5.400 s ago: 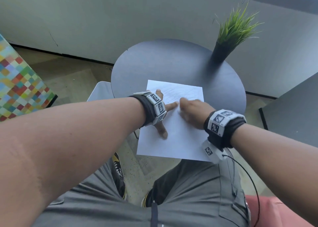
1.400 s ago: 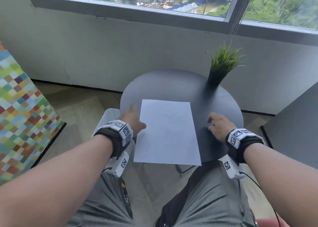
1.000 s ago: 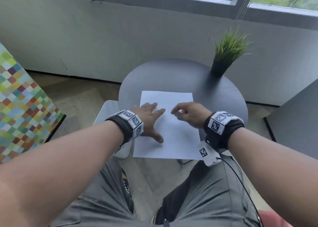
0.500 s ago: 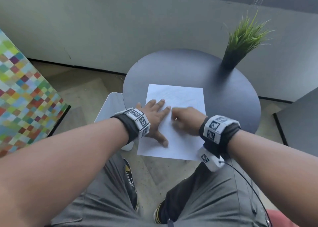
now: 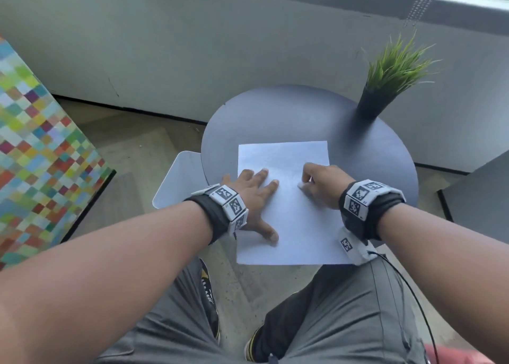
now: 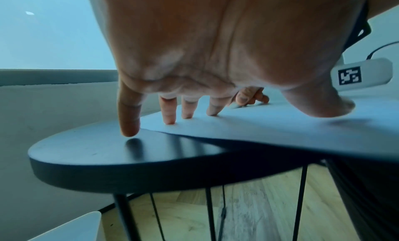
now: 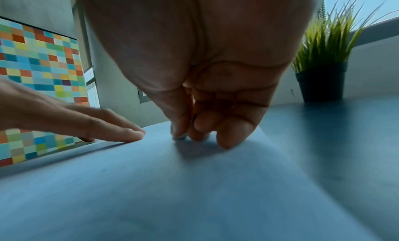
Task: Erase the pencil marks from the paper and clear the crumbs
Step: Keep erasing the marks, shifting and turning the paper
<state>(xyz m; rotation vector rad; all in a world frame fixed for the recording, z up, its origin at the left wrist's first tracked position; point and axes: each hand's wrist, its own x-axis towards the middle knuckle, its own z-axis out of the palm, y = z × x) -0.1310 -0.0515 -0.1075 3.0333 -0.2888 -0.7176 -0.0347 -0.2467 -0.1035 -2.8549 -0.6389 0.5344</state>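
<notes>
Right hand slid right across paper since half-second ago, fingers pinching small white eraser against sheet. Left hand flat, fingers spread, pinning paper on round table.

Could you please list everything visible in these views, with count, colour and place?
paper: one, white, on the table, near edge overhanging
eraser: one, white, pinched against the paper
table: one, round, dark, by the wall
potted plant: one, green in black pot, far right of the tabletop
stool: one, white, left of the table
checkered panel: one, multicoloured, far left
left hand: flat, pressing the paper's left side
right hand: pinches the eraser
</notes>
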